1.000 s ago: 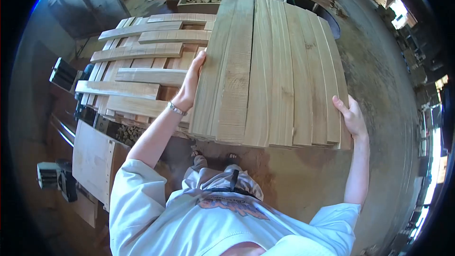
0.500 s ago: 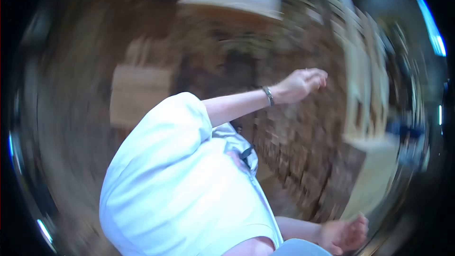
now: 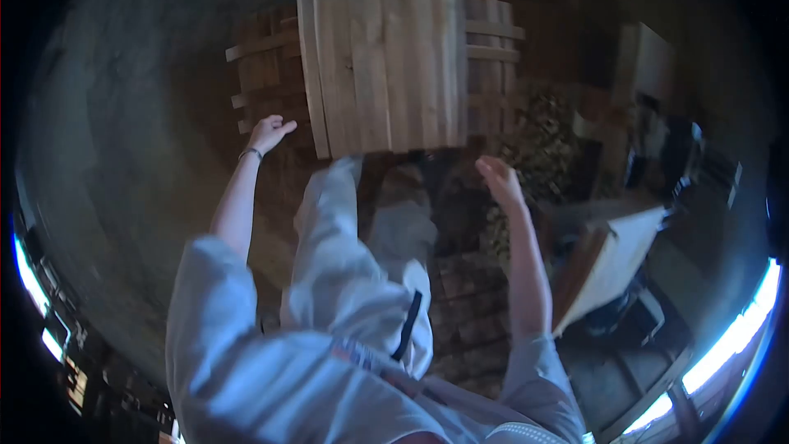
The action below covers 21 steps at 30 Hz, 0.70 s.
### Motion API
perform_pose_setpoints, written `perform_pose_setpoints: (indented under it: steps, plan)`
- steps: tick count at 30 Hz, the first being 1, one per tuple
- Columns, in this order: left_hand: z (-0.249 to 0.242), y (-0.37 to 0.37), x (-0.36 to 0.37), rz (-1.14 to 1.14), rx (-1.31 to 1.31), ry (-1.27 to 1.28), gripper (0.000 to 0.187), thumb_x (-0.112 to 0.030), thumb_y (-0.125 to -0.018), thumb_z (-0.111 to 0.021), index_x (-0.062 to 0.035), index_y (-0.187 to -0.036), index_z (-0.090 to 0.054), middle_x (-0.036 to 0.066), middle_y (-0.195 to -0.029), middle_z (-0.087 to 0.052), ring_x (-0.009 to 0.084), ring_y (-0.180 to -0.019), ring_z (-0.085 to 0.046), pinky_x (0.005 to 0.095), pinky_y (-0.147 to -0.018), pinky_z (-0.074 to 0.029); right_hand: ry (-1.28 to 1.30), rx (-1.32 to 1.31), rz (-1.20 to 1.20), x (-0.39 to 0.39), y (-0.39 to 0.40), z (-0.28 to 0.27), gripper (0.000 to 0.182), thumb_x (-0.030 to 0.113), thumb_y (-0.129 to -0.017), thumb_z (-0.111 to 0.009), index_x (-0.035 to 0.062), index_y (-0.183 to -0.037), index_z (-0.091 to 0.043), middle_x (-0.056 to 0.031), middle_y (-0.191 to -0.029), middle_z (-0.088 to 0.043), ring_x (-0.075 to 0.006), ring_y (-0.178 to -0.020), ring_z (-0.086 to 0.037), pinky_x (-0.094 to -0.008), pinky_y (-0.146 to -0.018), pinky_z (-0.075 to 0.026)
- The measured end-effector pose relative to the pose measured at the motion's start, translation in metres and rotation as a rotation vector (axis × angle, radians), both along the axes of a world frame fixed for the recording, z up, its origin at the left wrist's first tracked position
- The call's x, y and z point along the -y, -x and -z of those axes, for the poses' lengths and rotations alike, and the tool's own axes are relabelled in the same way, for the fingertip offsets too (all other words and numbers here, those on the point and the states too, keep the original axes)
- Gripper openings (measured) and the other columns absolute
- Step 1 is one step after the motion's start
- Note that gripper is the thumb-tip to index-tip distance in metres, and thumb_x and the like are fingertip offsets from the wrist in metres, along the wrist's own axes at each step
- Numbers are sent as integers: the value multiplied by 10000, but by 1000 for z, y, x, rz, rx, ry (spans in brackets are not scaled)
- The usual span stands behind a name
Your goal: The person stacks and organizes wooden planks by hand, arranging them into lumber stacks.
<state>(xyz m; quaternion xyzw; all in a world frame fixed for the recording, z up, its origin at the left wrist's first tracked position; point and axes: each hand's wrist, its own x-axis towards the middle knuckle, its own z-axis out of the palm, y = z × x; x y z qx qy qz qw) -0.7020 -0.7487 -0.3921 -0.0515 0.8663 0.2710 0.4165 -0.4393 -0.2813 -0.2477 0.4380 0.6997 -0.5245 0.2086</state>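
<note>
Ahead of me lies a stack of light wooden boards [image 3: 382,66], set side by side like a panel and resting across slatted wooden pieces that stick out on both sides. Off its lower left corner is my left hand [image 3: 271,133], a band on the wrist, the fingers loosely bent with the thumb apart and nothing in them. My right hand [image 3: 501,179] hovers below the lower right corner, fingers stretched and empty. Neither hand touches the boards. My legs, in light trousers, are between my arms, in front of the stack.
Slatted pallet wood [image 3: 493,41] shows right of the boards. A heap of wood scraps or chips [image 3: 542,140] lies beyond my right hand. Closer on the right stands a tilted pale panel [image 3: 612,267] beside dark equipment. Brown blocks [image 3: 472,304] pave the floor below; grey floor [image 3: 115,131] stretches left.
My view has swung round from a blurred brown block floor and pale wooden stacks to face the board stack. Both arms now reach forward, hands apart on either side; both remain empty.
</note>
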Motion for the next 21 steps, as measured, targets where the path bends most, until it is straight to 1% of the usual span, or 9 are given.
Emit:
perform_pose_setpoints:
  steps: [2,4,6,7,9,11,14,17,21]
  plan:
    - [33,20,2,-136,176,-86,806,-495,-777,-753,60,-1316,-528,188,-1297,-596,258,-1259,-531,344,-1043,-415,-267,66,-361,-51,56,125,447,378,-896,-653,-16,-1108,-672,-93,-1010,-716,-170,-1038,-631,-316,-901,-477]
    - [65,30,-8,-264,203,-228,832,-486,-776,-757,78,-1333,-503,211,-1323,-570,244,-1315,-471,334,-1109,-321,-87,-20,-10,-79,109,194,497,423,-876,-656,2,-1140,-665,-68,-1052,-699,-211,-972,-637,-351,-873,-482]
    - [93,42,-31,-432,104,-351,898,-469,-766,-771,95,-1377,-435,213,-1395,-507,248,-1364,-406,334,-1141,-243,190,71,175,-96,155,255,541,453,-860,-668,21,-1184,-637,-84,-1117,-660,-202,-1063,-600,-336,-912,-466]
    - [116,44,-33,-498,64,-290,914,-458,-761,-777,95,-1389,-412,190,-1405,-502,252,-1358,-409,341,-1141,-240,360,92,238,-115,163,289,562,459,-862,-665,27,-1219,-615,-92,-1164,-646,-202,-1118,-583,-330,-945,-455]
    - [136,39,-39,-566,41,-213,930,-448,-756,-784,95,-1400,-390,166,-1416,-496,257,-1352,-411,347,-1140,-237,402,135,279,-123,168,304,576,434,-857,-671,42,-1268,-576,-98,-1257,-602,-201,-1183,-557,-341,-987,-445]
    - [127,23,-42,-491,204,-415,909,-414,-743,-798,80,-1392,-396,137,-1364,-532,243,-1300,-453,355,-1115,-282,409,120,256,-123,155,307,581,424,-850,-675,40,-1273,-566,-94,-1247,-602,-201,-1166,-567,-351,-986,-450]
    - [165,13,-36,-692,175,-519,820,-384,-741,-803,52,-1345,-461,126,-1290,-569,221,-1235,-495,345,-1088,-319,436,65,196,-141,158,334,593,387,-820,-694,36,-1275,-547,-99,-1207,-609,-206,-1117,-590,-372,-962,-472]
    - [188,17,-30,-664,260,-543,742,-379,-744,-803,30,-1298,-525,111,-1265,-587,198,-1223,-496,332,-1064,-343,606,143,128,-160,151,338,622,354,-801,-699,25,-1297,-517,-104,-1194,-613,-222,-1116,-592,-372,-970,-469]
    - [181,11,-45,-681,133,-448,728,-437,-765,-786,38,-1266,-554,121,-1292,-577,193,-1201,-518,338,-1059,-351,332,128,43,-144,165,320,747,429,-681,-714,4,-1267,-527,-114,-1135,-627,-253,-1060,-601,-369,-893,-485]
